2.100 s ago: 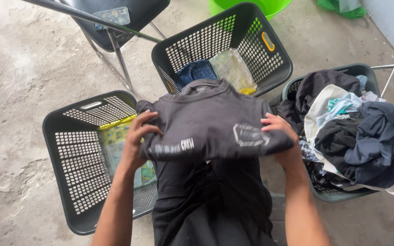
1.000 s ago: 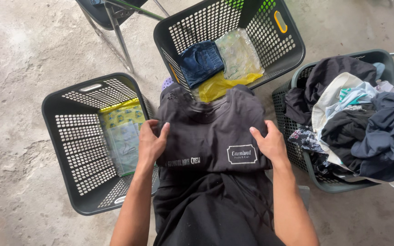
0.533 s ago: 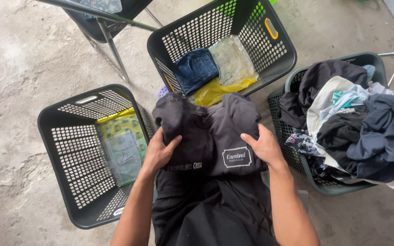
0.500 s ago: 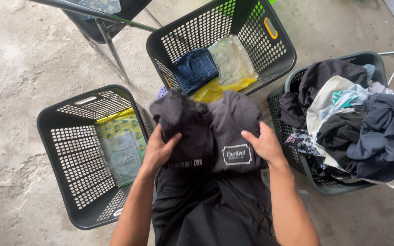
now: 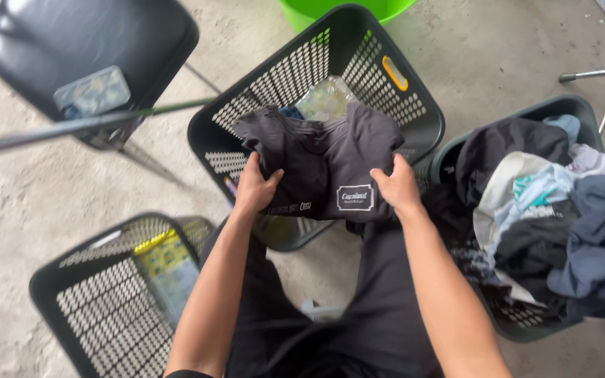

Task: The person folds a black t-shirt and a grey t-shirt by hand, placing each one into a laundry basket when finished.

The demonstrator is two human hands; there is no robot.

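Left hand [image 5: 255,190]: fingers closed on folded dark shirt [image 5: 323,168], its left edge.
Right hand [image 5: 397,187]: clamps right edge.
Shirt axis: crosswise, over black basket [image 5: 414,119] rim (probably above, not resting).

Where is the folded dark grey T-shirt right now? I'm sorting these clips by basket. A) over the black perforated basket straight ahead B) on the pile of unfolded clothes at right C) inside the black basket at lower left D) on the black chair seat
A: both hands hold the folded dark grey T-shirt over the black perforated basket straight ahead.
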